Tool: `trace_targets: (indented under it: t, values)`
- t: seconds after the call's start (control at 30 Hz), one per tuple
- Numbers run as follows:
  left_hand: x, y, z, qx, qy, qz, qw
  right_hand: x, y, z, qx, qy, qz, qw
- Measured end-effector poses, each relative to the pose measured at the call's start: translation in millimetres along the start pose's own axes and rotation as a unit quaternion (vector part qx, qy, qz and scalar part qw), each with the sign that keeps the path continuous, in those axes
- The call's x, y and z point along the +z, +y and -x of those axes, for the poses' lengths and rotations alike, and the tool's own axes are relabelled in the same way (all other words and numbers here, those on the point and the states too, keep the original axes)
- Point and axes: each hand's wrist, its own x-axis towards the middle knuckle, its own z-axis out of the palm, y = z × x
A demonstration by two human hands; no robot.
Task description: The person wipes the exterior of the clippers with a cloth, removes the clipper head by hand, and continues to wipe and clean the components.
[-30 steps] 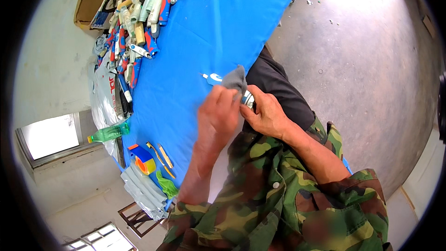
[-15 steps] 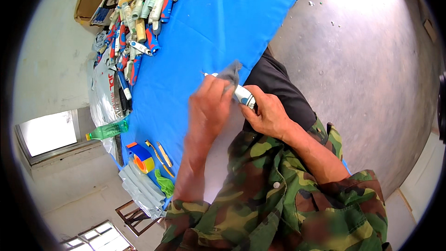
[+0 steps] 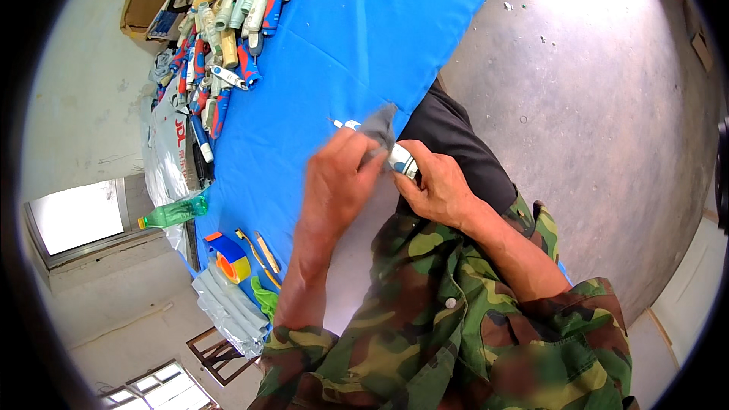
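Observation:
My right hand [image 3: 440, 186] is closed round the lower end of a white electric toothbrush handle [image 3: 401, 161] with blue marks. The handle slants up to the left, its thin tip showing past my left hand over the blue cloth. Wrapped against its middle is a grey rag [image 3: 380, 126], which my left hand [image 3: 338, 175] pinches. The rag covers much of the handle there. Slight motion blur softens the left fingers.
A heap of used handles and tubes [image 3: 228, 38] lies at the far left on the blue cloth [image 3: 326, 53]. Nearer are a green bottle [image 3: 175, 212], a tape roll [image 3: 231, 266], two toothbrushes [image 3: 258, 250], a green rag [image 3: 264, 298] and grey plastic bags [image 3: 228, 311].
My left hand and the grey rag have shifted slightly along the handle, baring more of its upper end. My right hand keeps its grip in nearly the same place.

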Motion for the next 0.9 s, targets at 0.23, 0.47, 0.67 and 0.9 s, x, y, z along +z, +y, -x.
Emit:
trace_targets:
  t: [0.23,0.47,0.67,0.9]
  values:
    - [-0.3,0.6,3.4,-0.028,0.006,0.015,0.999,2.3,2.3,-0.1,-0.006,0.003,0.007,1.0]
    - [11.5,4.9,16.6,-0.013,0.005,0.029,0.999,2.4,5.0,-0.3,0.026,-0.006,-0.004,1.0]
    - [10.5,2.1,15.2,-0.018,0.002,0.043,0.999,-1.0,1.5,-0.1,0.014,-0.003,-0.004,1.0]
    - [4.8,-11.1,4.1,-0.019,0.04,0.036,0.998,1.8,-0.3,0.2,-0.011,0.002,0.009,1.0]
